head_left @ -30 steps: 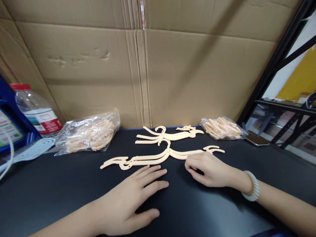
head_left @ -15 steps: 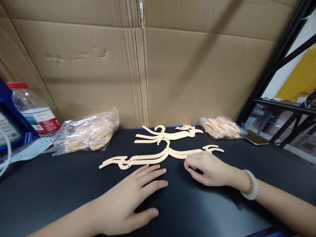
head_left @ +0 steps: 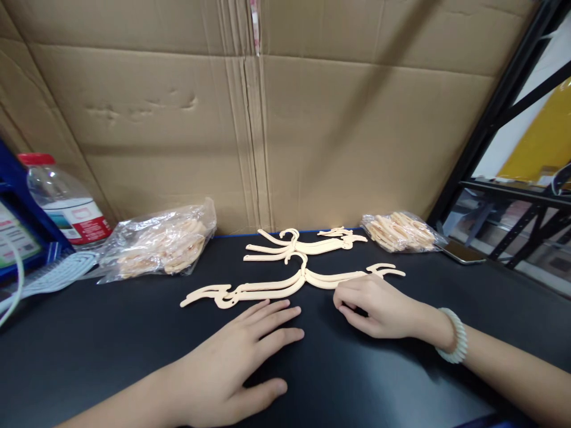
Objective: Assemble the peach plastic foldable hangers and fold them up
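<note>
A cream folding clothes hanger lies on the black table with its hook toward the back and an arm stretched to each side. Just in front of its left arm, my left hand rests palm down, fingers spread, with nothing in it. My right hand is loosely curled against the table at the hanger's right arm, covering part of it; no object shows in its fingers. Behind lies another set of cream hanger parts, close to the first hook. Small cream pieces are at the table's back edge.
Clear plastic bags of cream hanger parts lie at back left and back right. A phone is beside the right bag. Far left are a red-capped bottle, a blue container and a pale brush. Cardboard stands behind.
</note>
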Action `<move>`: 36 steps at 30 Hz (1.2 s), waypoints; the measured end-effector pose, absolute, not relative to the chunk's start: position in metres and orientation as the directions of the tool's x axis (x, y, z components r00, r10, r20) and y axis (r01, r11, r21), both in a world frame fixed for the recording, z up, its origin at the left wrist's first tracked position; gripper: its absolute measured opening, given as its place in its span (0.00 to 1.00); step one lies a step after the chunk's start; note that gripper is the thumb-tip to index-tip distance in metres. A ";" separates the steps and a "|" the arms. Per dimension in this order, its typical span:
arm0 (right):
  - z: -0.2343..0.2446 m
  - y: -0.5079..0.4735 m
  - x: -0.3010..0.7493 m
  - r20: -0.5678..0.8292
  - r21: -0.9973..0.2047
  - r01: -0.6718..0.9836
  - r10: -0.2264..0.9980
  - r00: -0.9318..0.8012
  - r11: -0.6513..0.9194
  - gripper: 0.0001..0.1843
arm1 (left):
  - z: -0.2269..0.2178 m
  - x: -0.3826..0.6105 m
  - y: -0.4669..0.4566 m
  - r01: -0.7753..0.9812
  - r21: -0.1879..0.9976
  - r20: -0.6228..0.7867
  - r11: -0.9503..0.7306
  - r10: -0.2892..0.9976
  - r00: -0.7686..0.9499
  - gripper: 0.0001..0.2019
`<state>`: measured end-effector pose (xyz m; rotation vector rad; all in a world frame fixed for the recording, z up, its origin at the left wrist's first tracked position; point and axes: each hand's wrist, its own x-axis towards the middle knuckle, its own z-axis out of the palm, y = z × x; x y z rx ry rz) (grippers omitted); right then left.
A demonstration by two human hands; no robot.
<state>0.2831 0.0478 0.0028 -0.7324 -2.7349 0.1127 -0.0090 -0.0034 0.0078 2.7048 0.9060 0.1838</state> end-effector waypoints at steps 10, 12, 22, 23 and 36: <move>0.002 0.048 0.284 0.279 -0.148 0.468 0.491 -0.825 0.871 0.08 | 0.007 -0.010 -0.005 0.551 0.337 0.074 -0.763 0.605 0.793 0.28; 0.002 0.048 0.283 0.286 -0.155 0.465 0.490 -0.823 0.872 0.08 | 0.007 -0.010 -0.006 0.563 0.340 0.095 -0.753 0.624 0.776 0.28; 0.004 0.082 0.309 0.543 -0.339 0.667 0.717 -0.437 0.664 0.06 | -0.001 -0.010 -0.009 0.575 0.346 0.152 -0.741 0.649 0.745 0.28; 0.004 0.090 0.314 0.557 -0.344 0.688 0.729 -0.398 0.639 0.06 | -0.002 -0.010 -0.010 0.574 0.342 0.152 -0.744 0.647 0.747 0.28; 0.019 0.160 0.330 0.405 -0.130 0.862 0.819 -0.405 0.490 0.13 | 0.012 -0.012 -0.008 0.537 0.334 0.062 -0.775 0.586 0.808 0.28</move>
